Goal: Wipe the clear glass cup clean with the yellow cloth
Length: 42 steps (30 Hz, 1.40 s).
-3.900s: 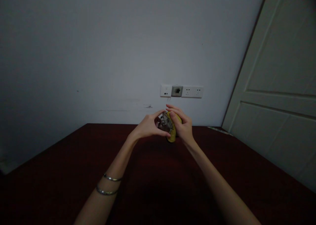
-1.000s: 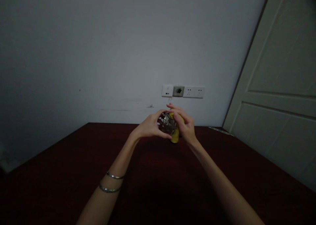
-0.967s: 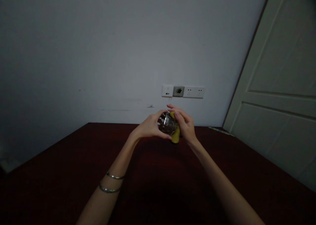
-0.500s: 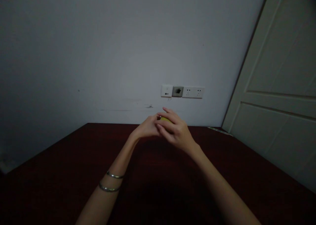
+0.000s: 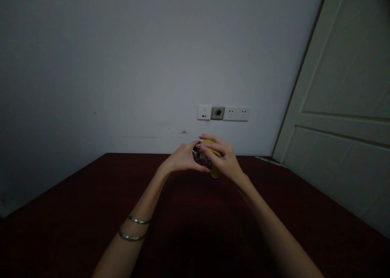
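Note:
Just above the far part of the table, my two hands meet around what looks like a small clear jar (image 5: 201, 157). Its see-through body shows dark and shiny, and the table colour seems to come through it. My left hand (image 5: 183, 158) is curved around the body from the left, thumb and fingers gripping it. A round yellow lid (image 5: 215, 172) sits at the jar's right end. My right hand (image 5: 224, 156) grips this lid, its fingers laid over it and hiding much of it. Whether lid and jar are joined or apart I cannot tell.
The dark red table (image 5: 185, 205) reaches back to a pale wall (image 5: 152, 66). Wall sockets (image 5: 237, 114) are just beyond my hands. A thin flat strip (image 5: 269, 161) lies at the table's far right edge, near a panelled door (image 5: 344, 107).
My hands have drawn slightly apart, my right hand shifting right with the lid. The clear body and more of the yellow lid have come into sight between them.

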Available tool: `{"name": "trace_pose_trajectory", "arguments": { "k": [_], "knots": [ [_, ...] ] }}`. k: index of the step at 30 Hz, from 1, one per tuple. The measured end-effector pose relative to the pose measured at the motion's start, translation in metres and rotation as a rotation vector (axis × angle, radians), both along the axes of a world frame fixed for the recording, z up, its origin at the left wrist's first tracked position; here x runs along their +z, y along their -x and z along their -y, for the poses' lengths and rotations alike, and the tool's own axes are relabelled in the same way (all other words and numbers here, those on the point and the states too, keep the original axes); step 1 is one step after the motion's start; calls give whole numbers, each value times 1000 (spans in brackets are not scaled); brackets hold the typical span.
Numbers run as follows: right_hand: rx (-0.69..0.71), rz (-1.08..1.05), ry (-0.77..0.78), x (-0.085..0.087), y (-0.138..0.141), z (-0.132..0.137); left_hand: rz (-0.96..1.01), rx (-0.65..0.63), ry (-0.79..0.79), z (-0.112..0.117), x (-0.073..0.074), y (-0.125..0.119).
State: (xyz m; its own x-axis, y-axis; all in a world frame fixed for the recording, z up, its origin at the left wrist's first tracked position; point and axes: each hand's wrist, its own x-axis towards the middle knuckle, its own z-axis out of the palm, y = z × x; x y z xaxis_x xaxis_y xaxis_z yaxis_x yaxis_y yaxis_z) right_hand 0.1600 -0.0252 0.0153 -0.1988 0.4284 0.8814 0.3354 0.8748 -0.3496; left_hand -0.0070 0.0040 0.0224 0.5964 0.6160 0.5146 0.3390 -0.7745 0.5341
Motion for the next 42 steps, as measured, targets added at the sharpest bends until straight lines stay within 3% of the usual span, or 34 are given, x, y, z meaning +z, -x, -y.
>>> {"name": "trace_pose_trajectory", "arguments": {
  "k": [3,5,10,15,23,30,33,38,42],
  "knots": [
    [41,100,-98,-1,5,6,37,7,9,-1,1,3],
    [46,22,-104,-3,9,5,66,12,-2,-1,1,4],
    [62,-276,20,-4,11,-3,139,-47,59,-1,0,0],
    [67,-391,146,-3,10,-6,139,-100,172,1,1,-2],
    [57,-275,-42,-7,10,-2,150,-115,110,-5,-2,-3],
    [107,-455,306,-7,5,-16,121,-143,133,0,0,-1],
    [52,-400,171,-6,5,-11,117,-127,133,1,1,-2],
    [60,-54,-164,-2,6,5,129,-103,165,-4,-1,-4],
    [109,15,-191,0,6,7,143,-102,167,-5,-3,-4]
  ]
}}
